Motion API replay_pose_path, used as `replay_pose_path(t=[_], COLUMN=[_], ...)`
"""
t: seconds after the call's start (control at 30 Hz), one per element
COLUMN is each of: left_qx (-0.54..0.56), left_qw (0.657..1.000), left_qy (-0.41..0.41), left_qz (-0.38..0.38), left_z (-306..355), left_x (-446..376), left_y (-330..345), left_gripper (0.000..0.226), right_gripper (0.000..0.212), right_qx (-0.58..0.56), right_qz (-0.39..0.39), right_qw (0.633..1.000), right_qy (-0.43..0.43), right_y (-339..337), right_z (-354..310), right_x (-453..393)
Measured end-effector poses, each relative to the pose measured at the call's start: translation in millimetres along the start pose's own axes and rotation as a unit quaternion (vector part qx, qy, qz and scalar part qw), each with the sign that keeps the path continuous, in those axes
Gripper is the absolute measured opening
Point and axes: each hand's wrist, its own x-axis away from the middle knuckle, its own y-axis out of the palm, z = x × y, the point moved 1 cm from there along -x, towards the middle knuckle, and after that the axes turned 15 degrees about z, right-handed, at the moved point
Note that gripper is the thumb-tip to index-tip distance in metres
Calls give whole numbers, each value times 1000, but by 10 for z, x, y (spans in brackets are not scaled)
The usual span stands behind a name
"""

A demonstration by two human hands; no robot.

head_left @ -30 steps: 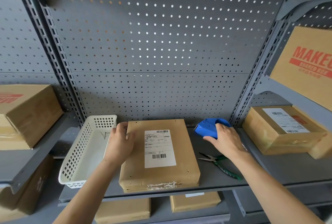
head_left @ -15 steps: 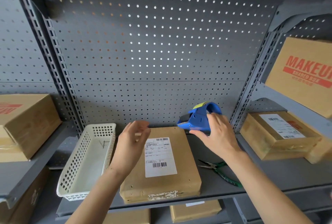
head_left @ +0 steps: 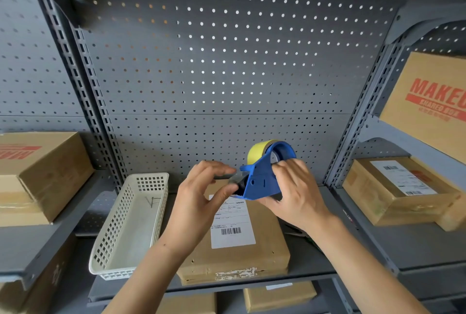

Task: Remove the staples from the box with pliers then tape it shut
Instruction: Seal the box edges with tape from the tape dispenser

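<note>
- Holding the blue plastic tape dispenser (head_left: 262,177) with its yellowish tape roll, your right hand (head_left: 295,192) has fingers curled round its body, above the far end of the box.
- Your left hand (head_left: 199,200): thumb and fingers half-open at the dispenser's mouth; whether they pinch the tape end, you cannot tell.
- Flat brown cardboard box (head_left: 242,250) with white shipping label: mid-shelf, just right of the white perforated plastic basket (head_left: 131,225).
- Judgement: box light and stiff; steady it by its left edge. Tape thin, sticky; pull by its free end.

The grey shelf (head_left: 310,267) bears a box (head_left: 262,250) (labelled) and a white basket (head_left: 131,220).
</note>
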Motion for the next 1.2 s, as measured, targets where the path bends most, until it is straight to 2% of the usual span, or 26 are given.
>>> replay_pose_path(t=[0.13,0.23,0.4,0.63,0.73,0.8,0.93,1.03,1.2], left_qx=[34,37,45,74,116,147,155,162,139], left_qw=[999,999,997,996,989,979,972,962,959], left_qy=[-6,-7,-3,-11,-95,-142,-157,-175,-162], left_qz=[19,38,58,48,9,-22,-81,-133,-184], left_z=[-21,-15,7,60,70,77,70,53,63], left_x=[11,0,-56,-92,-90,-93,-90,-83,-32], left_y=[-15,-26,14,200,277,326,404,460,506], left_gripper=[4,4,4,5,23,22,2,7,11], right_gripper=[45,47,64,66,67,70,70,69,67], right_qx=[0,-2,22,22,49,67,90,109,141], right_qz=[-6,-14,-15,-20,-15,-10,-12,-17,-9], right_qw=[1000,1000,999,993,989,985,978,970,955], right_qy=[2,11,42,118,142,159,187,215,261], right_y=[2,-4,-51,-237,-386,-492,-634,-705,-818], right_z=[-50,-95,-132,-241,-309,-367,-489,-562,-785], right_x=[-19,-5,130,335,412,463,552,608,690])
